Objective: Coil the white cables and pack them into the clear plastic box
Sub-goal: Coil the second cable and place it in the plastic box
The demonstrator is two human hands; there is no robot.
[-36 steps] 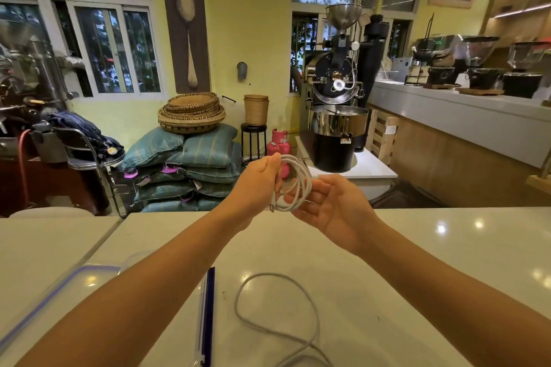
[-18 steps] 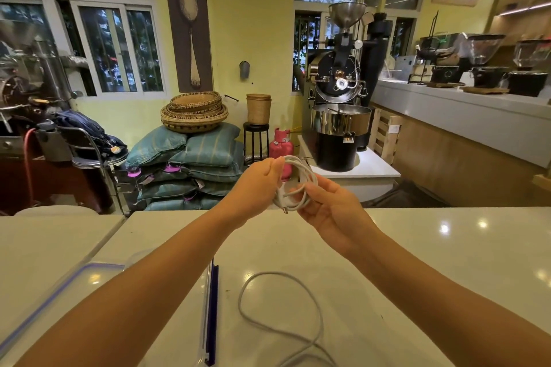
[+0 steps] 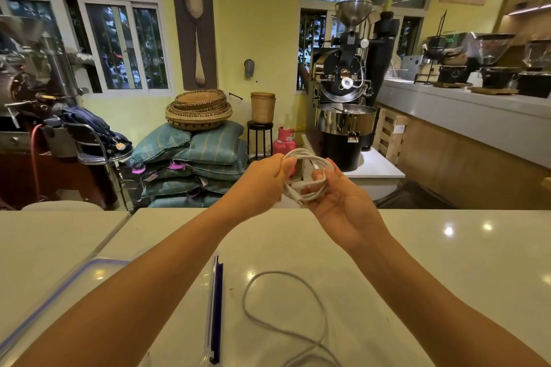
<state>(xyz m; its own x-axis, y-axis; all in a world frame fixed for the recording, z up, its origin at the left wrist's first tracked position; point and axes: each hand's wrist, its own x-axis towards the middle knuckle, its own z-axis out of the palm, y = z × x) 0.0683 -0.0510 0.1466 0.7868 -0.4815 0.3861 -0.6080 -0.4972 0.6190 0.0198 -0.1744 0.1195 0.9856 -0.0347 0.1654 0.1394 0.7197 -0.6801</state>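
Observation:
I hold a coiled white cable in front of me above the far edge of the white counter. My left hand pinches the coil's left side. My right hand cups the coil from the right, palm up, fingers curled around its loops. A plug end sticks out below the coil. A second white cable lies loose in an open loop on the counter near me. The clear plastic box with a blue-edged rim sits at the lower left, mostly hidden under my left forearm.
The white counter stretches left and right. Behind it stand stacked green sacks, woven baskets, a pink gas cylinder and a coffee roaster. A long counter with machines runs along the right wall.
My right hand has turned more palm up and closed around the coil, which is now tighter. Both hands stay at about the same height above the counter's far edge.

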